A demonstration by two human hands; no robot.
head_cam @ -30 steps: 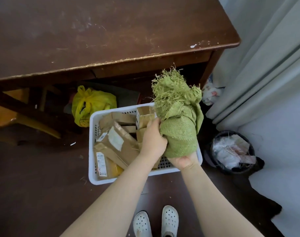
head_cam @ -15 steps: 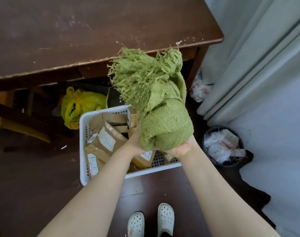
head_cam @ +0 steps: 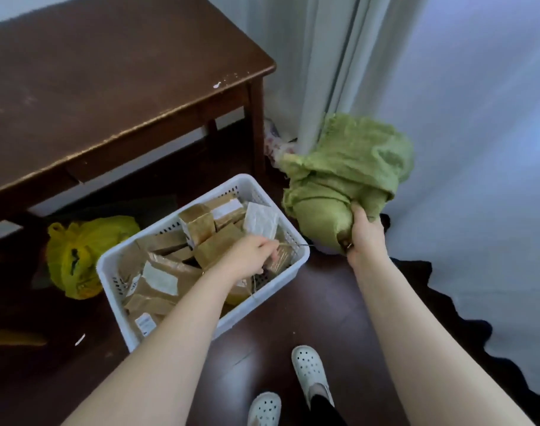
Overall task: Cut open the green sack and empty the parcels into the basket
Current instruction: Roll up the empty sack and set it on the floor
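Gripping the bunched lower end of the green sack [head_cam: 348, 167], the right hand [head_cam: 365, 238] has its fingers and thumb clamped round the fabric and holds it off the floor. The sack sits at 2 o'clock from the white basket [head_cam: 245, 180], just beside its right corner and outside the rim, with the loose folds spreading up toward the pale curtain [head_cam: 324, 56] at 12 o'clock from the sack. The left hand [head_cam: 250, 256] is over the right half of the basket, knuckles up and fingers bent down onto the brown parcels [head_cam: 201, 222]. A thin strand runs past its fingertips, but whether the fingers pinch it or anything else cannot be determined. The parcels lie heaped inside the basket, several showing white labels. A dark wooden table [head_cam: 108, 87] stands at 11 o'clock from the basket, and a yellow plastic bag [head_cam: 81, 250] lies on the floor at 9 o'clock. Two white shoes [head_cam: 308, 367] are at 6 o'clock in the view.
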